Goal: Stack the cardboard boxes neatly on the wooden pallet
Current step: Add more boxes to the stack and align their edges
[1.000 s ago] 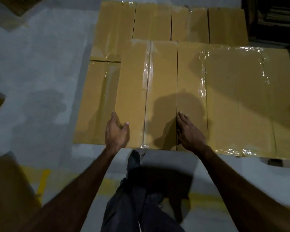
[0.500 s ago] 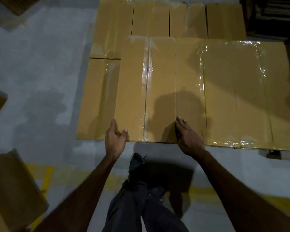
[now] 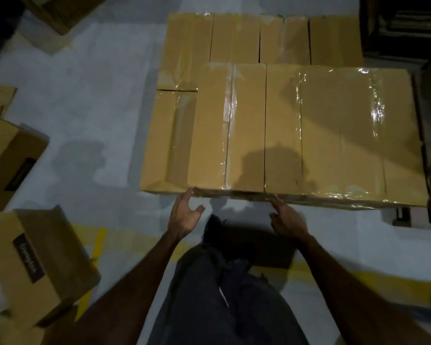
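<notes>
Cardboard boxes already fill the stack, maybe two layers. More boxes wait on the floor. Your left hand and right hand are wide, holding nothing.

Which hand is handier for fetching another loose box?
Probably the left hand: it's open and empty, and the loose cardboard boxes lie on its side. The right hand is farther away.

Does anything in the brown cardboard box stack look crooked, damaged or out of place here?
Mostly tidy. The near-left brown cardboard box has a creased, dented front corner, and the upper layer does not cover it, leaving a step at the left. Nothing spilled.
</notes>
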Demonstrator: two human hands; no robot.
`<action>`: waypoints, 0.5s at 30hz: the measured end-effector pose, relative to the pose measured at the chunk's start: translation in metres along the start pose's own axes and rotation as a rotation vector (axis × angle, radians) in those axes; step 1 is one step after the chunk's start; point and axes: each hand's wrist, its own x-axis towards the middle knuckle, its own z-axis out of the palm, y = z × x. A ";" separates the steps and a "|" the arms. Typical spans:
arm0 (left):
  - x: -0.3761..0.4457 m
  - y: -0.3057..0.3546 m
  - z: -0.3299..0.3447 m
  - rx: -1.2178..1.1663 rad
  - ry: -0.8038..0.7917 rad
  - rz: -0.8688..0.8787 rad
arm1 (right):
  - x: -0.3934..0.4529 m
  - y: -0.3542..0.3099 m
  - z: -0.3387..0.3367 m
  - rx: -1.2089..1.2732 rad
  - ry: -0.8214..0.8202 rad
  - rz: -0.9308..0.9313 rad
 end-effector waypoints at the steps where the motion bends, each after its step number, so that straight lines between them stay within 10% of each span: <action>1: -0.015 0.004 -0.003 -0.034 0.007 0.008 | -0.016 -0.002 0.000 0.096 0.030 0.043; 15: -0.201 -0.034 -0.044 -0.413 0.059 0.004 | -0.191 -0.099 0.031 0.714 0.162 0.154</action>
